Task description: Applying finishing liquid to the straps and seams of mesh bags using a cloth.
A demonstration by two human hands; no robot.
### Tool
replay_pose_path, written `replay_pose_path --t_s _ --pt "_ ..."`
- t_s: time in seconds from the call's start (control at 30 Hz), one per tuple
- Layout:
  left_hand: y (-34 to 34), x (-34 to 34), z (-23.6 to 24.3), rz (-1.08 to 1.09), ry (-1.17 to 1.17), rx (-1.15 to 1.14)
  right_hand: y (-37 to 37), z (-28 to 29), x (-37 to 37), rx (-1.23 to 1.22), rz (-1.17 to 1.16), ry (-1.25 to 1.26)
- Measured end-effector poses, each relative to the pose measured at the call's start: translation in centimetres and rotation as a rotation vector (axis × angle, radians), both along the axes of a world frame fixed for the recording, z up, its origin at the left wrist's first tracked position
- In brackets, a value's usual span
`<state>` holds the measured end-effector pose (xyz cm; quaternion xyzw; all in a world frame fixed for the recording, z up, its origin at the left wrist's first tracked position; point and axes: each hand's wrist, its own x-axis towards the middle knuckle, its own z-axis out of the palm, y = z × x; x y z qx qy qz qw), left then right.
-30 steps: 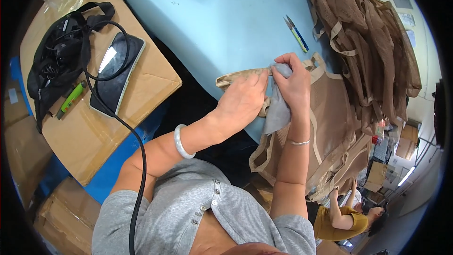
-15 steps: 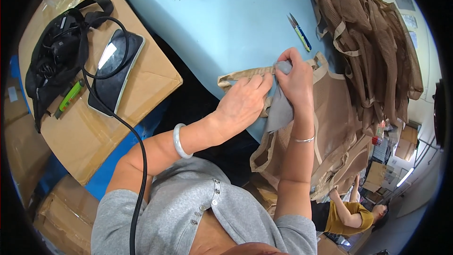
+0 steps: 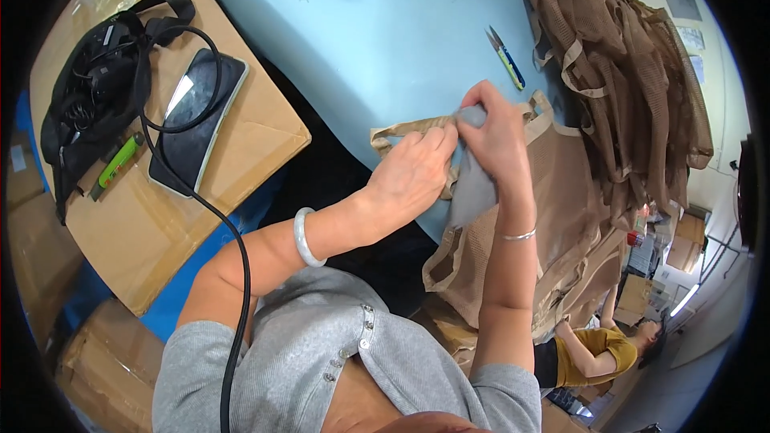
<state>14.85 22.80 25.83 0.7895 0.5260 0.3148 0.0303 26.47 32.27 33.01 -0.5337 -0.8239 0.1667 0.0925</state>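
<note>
I would hold the beige strip (image 3: 391, 130) taut beyond the left fingertips and seat the grey cloth (image 3: 475, 200) evenly against it, without bunching; light fingertip pressure should suffice. I would also let no fold of the brown mesh piece (image 3: 561, 167), spread on the far side of the right wrist, catch between the fingers.

Right hand (image 3: 492, 138): thumb and forefinger closed in a pinch on the cloth's upper end; its loose end hangs below them. Left hand (image 3: 411, 167): fingers together and bent onto the strip, tips just beside the right pinch. Its thumb is hidden, so I cannot tell whether it grips. Snips (image 3: 505, 58) lie beyond the right fingertips on the blue tabletop (image 3: 393, 40).
</note>
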Motion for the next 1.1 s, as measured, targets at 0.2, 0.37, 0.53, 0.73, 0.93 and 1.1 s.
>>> replay_pose_path --t_s 0.2,0.37,0.53,0.73,0.93,1.1 --pt "0.0 -0.2 0.1 -0.015 0.01 -0.019 -0.1 0.1 -0.2 -0.014 -0.007 -0.011" --pt "0.0 -0.1 0.0 -0.001 0.002 0.006 0.5 0.3 0.1 -0.005 -0.042 -0.039" --pt "0.0 -0.1 0.2 -0.013 0.037 -0.033 1.2 0.1 0.6 0.007 -0.033 -0.034" --pt "0.0 -0.1 0.1 0.006 0.039 -0.023 0.7 0.1 0.4 -0.026 0.032 -0.026" --pt "0.0 -0.3 0.4 -0.024 0.062 -0.063 0.9 0.0 0.9 0.02 0.042 -0.036" --pt "0.0 -0.4 0.2 0.014 0.077 -0.047 0.3 0.3 0.3 -0.055 -0.008 0.005"
